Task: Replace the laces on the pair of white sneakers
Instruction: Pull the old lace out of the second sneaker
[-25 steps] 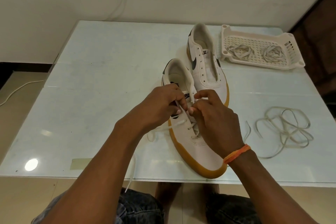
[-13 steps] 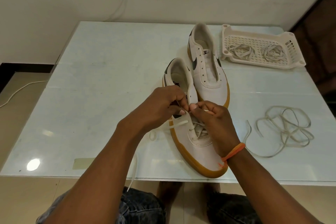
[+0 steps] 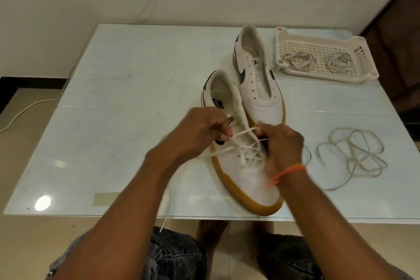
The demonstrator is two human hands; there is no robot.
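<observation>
The glass-topped table carries everything, and at its far right corner sits a white plastic basket holding 2 coiled laces. Beside the basket lies the far sneaker, its eyelets bare, touching the near sneaker, which points toward the person and has lace crossings over only its lower eyelets. To the right of it a loose lace sprawls on the glass, well apart from the basket. The left hand is curled and pinches one strand of the white lace at the shoe's left eyelet row; the right hand is curled too and grips the other end at the right row, the strand stretched taut between them. A slack end hangs over the table's front edge. The step in hand looks like lacing the near sneaker, roughly half threaded. The next move probably calls for feeding a tip through the next free eyelet and drawing both sides even; the far sneaker remains to be laced.
</observation>
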